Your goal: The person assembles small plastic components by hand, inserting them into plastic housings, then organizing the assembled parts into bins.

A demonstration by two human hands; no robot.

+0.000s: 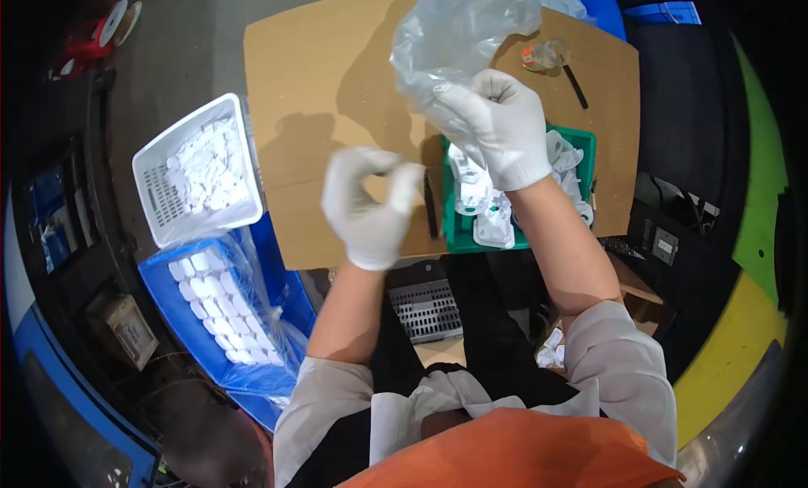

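Clear, crinkled plastic makes up the bag (463, 33) that the person's right hand (503, 130) grips between thumb and curled fingers; its film rises in soft, glossy folds above the far part of the surface (307, 75), a broad sheet of smooth brown cardboard. Both hands wear white, close-fitting fabric gloves. The left hand (366, 206), slightly blurred, hovers over the cardboard with thumb and fingers curved into a loose ring, brown showing through the gap; whether the tips meet, one cannot tell.

Beneath the right hand and wrist, a green tray (584, 137) with straight walls holds white moulded parts (494, 227), rounded at the corners and smooth. Beside its left wall lies a slim, dark strip (432, 203). Farther back, a transparent bottle (551, 54) with an orange patch is near a thin black rod (576, 86).

Left of the surface, a white perforated plastic basket (157, 193) contains a heap of small white pieces (210, 168). Nearer the person, a blue box (181, 320), partly draped in shiny clear film (286, 341), holds rounded white blocks (223, 307) in neat rows.
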